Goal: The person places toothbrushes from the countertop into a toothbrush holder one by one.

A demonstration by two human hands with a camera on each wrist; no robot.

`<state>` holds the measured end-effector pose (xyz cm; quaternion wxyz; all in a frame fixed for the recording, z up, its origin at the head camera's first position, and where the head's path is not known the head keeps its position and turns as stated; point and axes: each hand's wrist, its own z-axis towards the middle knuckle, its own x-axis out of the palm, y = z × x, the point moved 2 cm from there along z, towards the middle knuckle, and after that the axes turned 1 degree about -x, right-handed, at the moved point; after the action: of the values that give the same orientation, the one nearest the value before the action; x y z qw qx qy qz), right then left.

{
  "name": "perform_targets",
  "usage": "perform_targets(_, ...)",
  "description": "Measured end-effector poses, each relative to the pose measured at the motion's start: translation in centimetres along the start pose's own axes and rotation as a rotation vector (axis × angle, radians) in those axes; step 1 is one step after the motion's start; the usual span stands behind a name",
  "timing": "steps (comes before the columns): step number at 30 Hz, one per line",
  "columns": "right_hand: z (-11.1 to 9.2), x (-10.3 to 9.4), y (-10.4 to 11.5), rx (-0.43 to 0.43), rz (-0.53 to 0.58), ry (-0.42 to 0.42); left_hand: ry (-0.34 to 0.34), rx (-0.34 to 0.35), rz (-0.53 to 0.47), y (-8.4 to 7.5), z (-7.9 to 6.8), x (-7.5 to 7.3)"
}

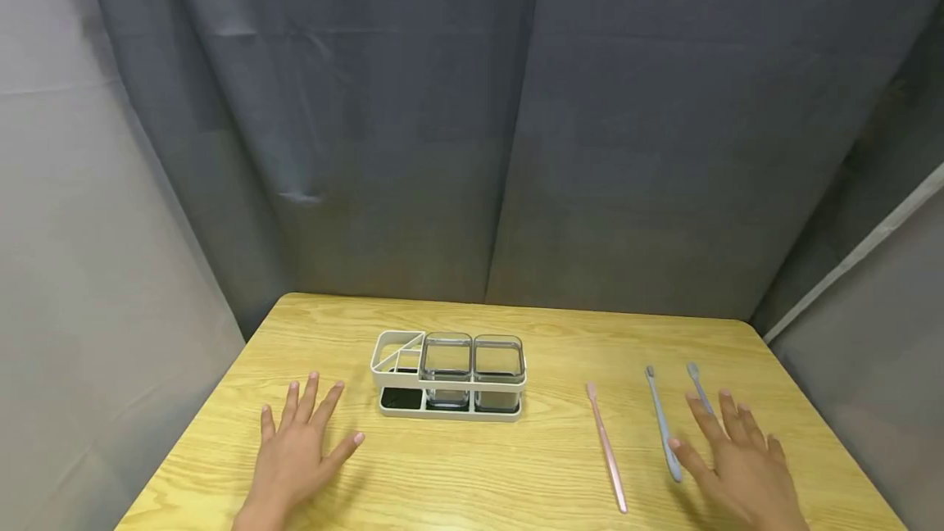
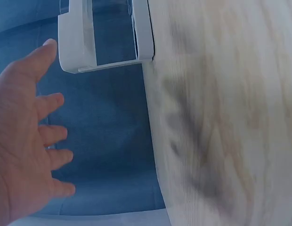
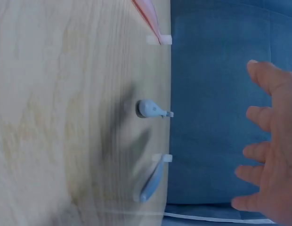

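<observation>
Nearest, the left hand (image 1: 291,453) and right hand (image 1: 748,469) hang above the worktop (image 1: 472,474), fingers spread wide and gripping nothing. Between them, nearer the right, lie a pink toothbrush (image 1: 607,449) and a blue toothbrush (image 1: 660,424); a second blue toothbrush (image 1: 702,386) is partly hidden by that hand. Farther off, a pale holder (image 1: 450,384) carries two clear cups (image 1: 498,360). Behind stands a dark curtain (image 1: 398,146).

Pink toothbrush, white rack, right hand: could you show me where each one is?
Pink toothbrush (image 1: 607,449): head view, on its handle.
White rack (image 1: 450,385): head view, on its upper front rail.
Right hand (image 1: 748,469): head view, on the back of the hand.
</observation>
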<state>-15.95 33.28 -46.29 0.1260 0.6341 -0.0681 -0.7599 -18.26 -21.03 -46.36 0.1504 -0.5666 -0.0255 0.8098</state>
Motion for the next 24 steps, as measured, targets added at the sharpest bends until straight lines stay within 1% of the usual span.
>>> perform_targets(4, 0.2, 0.2, 0.4, -0.027, 0.014, -0.001, -0.026, 0.043, 0.009, 0.4, 0.2, -0.1)
perform_targets(7, 0.1, 0.4, 0.6, -0.043, 0.04, -0.007, -0.053, 0.069, -0.008, 0.8, 0.3, 0.1)
perform_targets(12, 0.1, 0.7, 1.0, -0.072, 0.142, -0.034, -0.084, 0.065, -0.091, 1.4, 0.3, 0.3)
perform_targets(16, 0.3, 0.7, 1.3, -0.097, 0.246, -0.07, -0.111, 0.069, -0.162, 1.7, 0.7, 0.3)
perform_targets(18, 0.4, 0.8, 1.4, -0.117, 0.308, -0.083, -0.105, 0.058, -0.205, 1.9, 0.9, 0.5)
perform_targets(21, 0.5, 1.1, 1.5, -0.129, 0.383, -0.084, -0.078, 0.034, -0.286, 2.1, 1.3, 0.6)
perform_targets(24, 0.6, 1.3, 1.6, -0.13, 0.413, -0.074, -0.054, 0.021, -0.368, 2.2, 1.7, 0.7)
